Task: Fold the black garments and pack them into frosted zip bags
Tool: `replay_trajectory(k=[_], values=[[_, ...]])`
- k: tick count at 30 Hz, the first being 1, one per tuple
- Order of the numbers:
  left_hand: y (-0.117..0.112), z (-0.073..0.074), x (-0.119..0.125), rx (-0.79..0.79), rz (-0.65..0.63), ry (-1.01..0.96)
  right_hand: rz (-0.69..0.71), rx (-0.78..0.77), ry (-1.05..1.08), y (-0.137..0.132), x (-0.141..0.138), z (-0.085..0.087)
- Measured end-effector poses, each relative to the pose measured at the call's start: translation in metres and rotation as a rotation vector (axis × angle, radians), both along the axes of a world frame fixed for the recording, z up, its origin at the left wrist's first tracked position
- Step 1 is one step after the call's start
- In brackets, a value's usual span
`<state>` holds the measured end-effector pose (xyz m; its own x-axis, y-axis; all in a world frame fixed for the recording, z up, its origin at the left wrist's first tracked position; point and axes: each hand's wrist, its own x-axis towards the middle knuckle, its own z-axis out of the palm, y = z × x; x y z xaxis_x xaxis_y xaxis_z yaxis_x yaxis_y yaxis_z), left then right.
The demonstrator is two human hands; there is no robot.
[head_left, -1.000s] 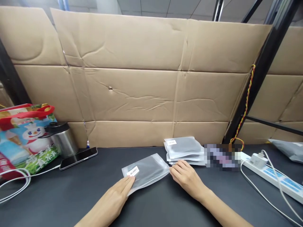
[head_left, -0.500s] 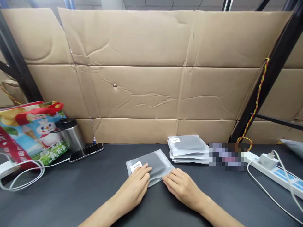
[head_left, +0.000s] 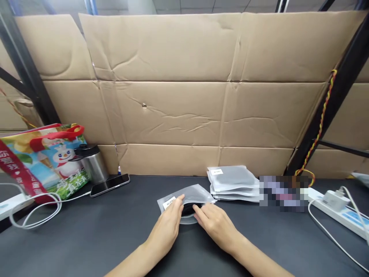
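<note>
the left hand (head_left: 166,225) rests along the near edge of a frosted bag (head_left: 193,193), just beside its white barcode label (head_left: 169,202), while the curled fingertips of the right hand (head_left: 216,223) pinch the same edge. between the hands the mouth gapes, showing something black inside (head_left: 188,209). just beyond lies a stack of similar bags (head_left: 234,181) on the dark table (head_left: 121,227). at left, a phone (head_left: 110,185) lies beside a steel flask (head_left: 96,167) and a colourful carrier bag (head_left: 43,165); at right, a white charger (head_left: 335,199) sits in a power strip (head_left: 350,219). creased cardboard (head_left: 173,115) stands behind.
</note>
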<state>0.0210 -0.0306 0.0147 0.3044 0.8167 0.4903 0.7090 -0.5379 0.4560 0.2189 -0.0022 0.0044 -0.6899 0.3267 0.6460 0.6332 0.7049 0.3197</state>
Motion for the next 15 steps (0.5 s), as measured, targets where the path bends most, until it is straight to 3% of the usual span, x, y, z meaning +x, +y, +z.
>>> replay_trajectory(k=[7,11,15], values=[[-0.003,0.012,0.001,-0.05,-0.003,0.042,-0.094,-0.004,-0.09,0.002,-0.027,-0.005],[0.012,0.025,-0.006,-0.131,-0.056,0.15,0.003,-0.042,-0.066,0.009,-0.031,-0.007],[0.028,0.023,-0.014,-0.415,-0.167,0.236,0.161,-0.22,-0.059,-0.001,-0.023,-0.004]])
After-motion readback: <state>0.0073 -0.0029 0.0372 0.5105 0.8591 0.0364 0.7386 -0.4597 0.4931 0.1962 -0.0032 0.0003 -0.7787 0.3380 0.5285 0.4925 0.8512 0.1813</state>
